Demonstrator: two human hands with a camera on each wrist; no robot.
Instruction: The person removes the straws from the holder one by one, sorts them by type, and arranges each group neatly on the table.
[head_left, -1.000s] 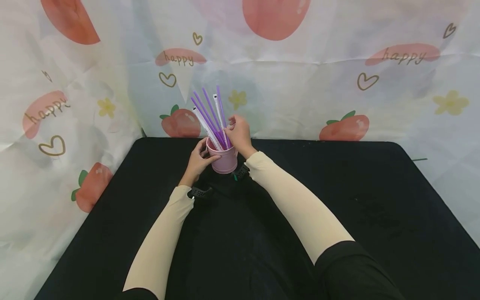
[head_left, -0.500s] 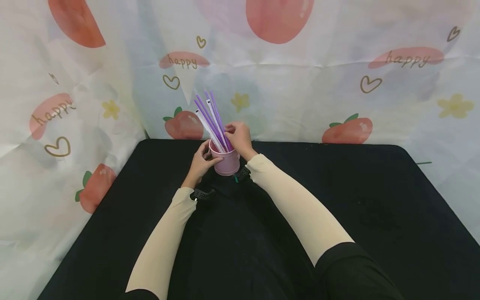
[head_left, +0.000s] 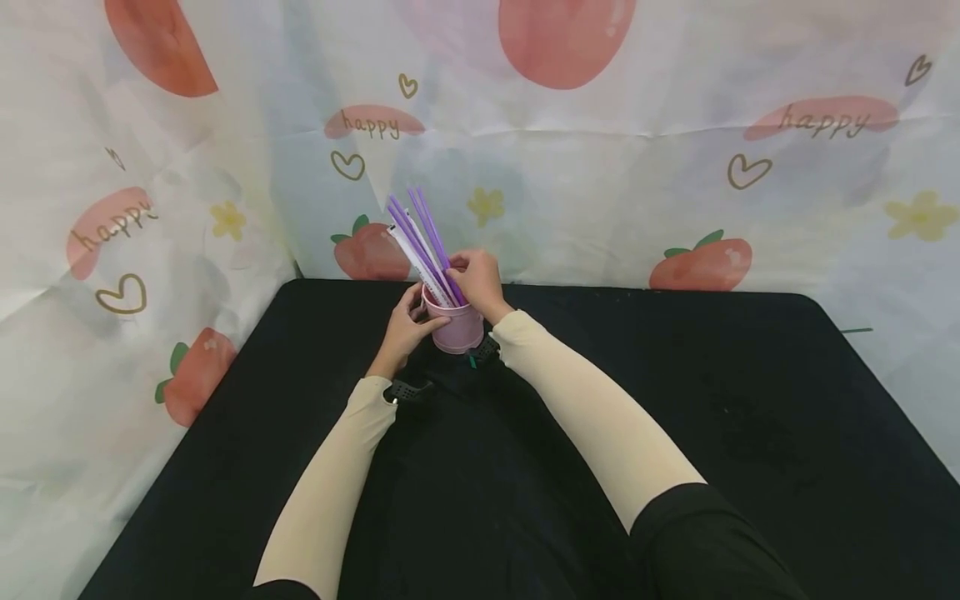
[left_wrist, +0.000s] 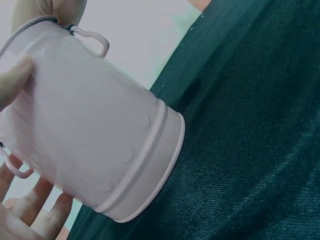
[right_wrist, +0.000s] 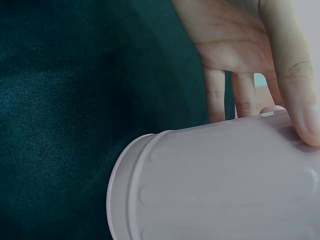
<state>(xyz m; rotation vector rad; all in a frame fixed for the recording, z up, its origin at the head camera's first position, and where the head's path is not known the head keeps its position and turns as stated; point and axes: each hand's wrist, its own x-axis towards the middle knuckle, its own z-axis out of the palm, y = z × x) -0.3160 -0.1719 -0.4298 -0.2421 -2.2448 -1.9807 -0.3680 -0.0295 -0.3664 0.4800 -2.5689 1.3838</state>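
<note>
A small pink metal bucket (head_left: 457,332) stands near the back of the table, tilted in both wrist views. Thin purple straws (head_left: 429,225) and white strips with dark print (head_left: 411,246) lean leftward out of it. My left hand (head_left: 405,329) grips the bucket from the left, its thumb (left_wrist: 15,82) on the front and fingers (left_wrist: 37,202) round the far side. At the right of the rim, my right hand (head_left: 478,282) pinches purple straws with thumb and fingertips. In the left wrist view only part of the right hand (left_wrist: 42,12) shows behind the rim.
A black cloth covers the table (head_left: 637,375). Close behind the bucket hangs a pale printed curtain (head_left: 600,192) that also runs along the left side. The bucket has a small side handle (left_wrist: 95,39).
My right hand has shifted slightly down toward the rim. The straws and strips beside it lean more to the left and sit lower. The left hand keeps its grip on the bucket.
</note>
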